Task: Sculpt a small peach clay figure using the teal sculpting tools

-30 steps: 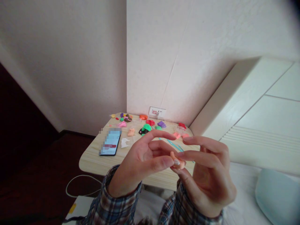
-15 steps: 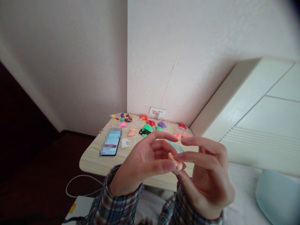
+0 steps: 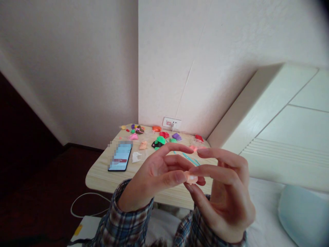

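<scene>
A small lump of peach modelling clay [image 3: 191,178] is held in the air between both hands, above the near edge of the table [image 3: 108,180]. It shows a pale white patch on its face. My left hand [image 3: 161,175] pinches its left side with the thumb, the other fingers curving behind. My right hand [image 3: 226,192] grips it from the right between thumb and a fingertip, its index finger raised. Behind the hands lies a green and black clay figure [image 3: 159,141]. Light-blue modelling tools [image 3: 189,158] rest on the table, partly hidden by the fingers.
A phone [image 3: 120,156] lies at the table's left. Several clay packets stand around, including orange [image 3: 156,128], purple [image 3: 177,136], peach [image 3: 143,145] and white [image 3: 136,157]. A wall socket [image 3: 171,122] with a plug is behind. To the right is a bed headboard [image 3: 272,113].
The peach clay has been turned between the fingers, from an upright, elongated look to a flatter one with a white patch showing. Both hands stay close together.
</scene>
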A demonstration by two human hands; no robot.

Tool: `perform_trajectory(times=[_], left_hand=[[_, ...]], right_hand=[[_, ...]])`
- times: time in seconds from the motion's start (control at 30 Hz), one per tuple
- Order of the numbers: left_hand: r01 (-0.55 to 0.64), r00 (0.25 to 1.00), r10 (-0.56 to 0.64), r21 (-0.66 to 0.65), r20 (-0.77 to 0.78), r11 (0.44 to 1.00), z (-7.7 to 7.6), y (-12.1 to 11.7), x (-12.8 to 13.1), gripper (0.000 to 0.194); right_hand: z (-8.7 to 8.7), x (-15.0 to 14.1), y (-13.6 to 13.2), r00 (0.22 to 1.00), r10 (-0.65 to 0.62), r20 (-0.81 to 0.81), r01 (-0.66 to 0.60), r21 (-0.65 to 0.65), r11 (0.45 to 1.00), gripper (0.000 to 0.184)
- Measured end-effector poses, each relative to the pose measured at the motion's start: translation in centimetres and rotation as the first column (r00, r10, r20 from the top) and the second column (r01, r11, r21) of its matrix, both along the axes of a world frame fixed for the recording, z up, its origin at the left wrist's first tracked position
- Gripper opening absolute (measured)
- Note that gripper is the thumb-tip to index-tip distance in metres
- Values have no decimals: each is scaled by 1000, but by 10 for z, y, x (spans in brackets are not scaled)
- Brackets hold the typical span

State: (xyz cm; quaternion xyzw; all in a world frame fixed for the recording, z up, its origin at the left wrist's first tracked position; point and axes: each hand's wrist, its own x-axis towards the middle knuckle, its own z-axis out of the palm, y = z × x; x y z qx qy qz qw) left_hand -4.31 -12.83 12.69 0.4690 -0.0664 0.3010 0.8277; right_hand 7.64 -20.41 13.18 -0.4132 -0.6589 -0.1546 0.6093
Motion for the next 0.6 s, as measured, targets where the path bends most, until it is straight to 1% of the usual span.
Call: perform_trajectory(times=[0.2, 0.3, 0.33, 0.4, 0.43, 0.5, 0.53, 0.57, 0.6], left_hand=[[-21, 999, 20, -21, -36, 1000, 3, 0, 0, 34], [-29, 998, 29, -7, -52, 1000, 2, 2, 0, 36], [-50, 997, 50, -1, -65, 999, 2, 3, 0, 34], [-120, 988, 120, 6, -95, 993, 1, 7, -2, 24], [-168, 980, 167, 7, -106, 986, 1, 9, -3, 18], [-278, 955, 276, 5, -111, 961, 1, 13, -6, 9], [-332, 937, 330, -2, -112, 943, 1, 16, -8, 8], [-380, 920, 377, -9, -111, 925, 0, 18, -10, 8], [-419, 903, 415, -17, -113, 908, 0, 21, -12, 9]], right_hand=[[0, -1, 1, 999, 32, 3, -32, -16, 999, 18], [0, -2, 0, 999, 43, -6, -43, -39, 998, 17], [0, -1, 0, 999, 43, -16, -44, -36, 998, 16], [-1, 4, 1, 998, 33, -57, -33, -5, 999, 15], [-3, 9, 3, 995, 23, -93, -22, 18, 1000, 15], [-11, 23, 10, 981, 1, -192, 4, 22, 1000, 13], [-18, 32, 16, 970, -29, -240, 28, -7, 1000, 11], [-28, 42, 22, 957, -95, -273, 65, -117, 991, 9], [-39, 53, 28, 951, -167, -259, 100, -251, 963, 9]])
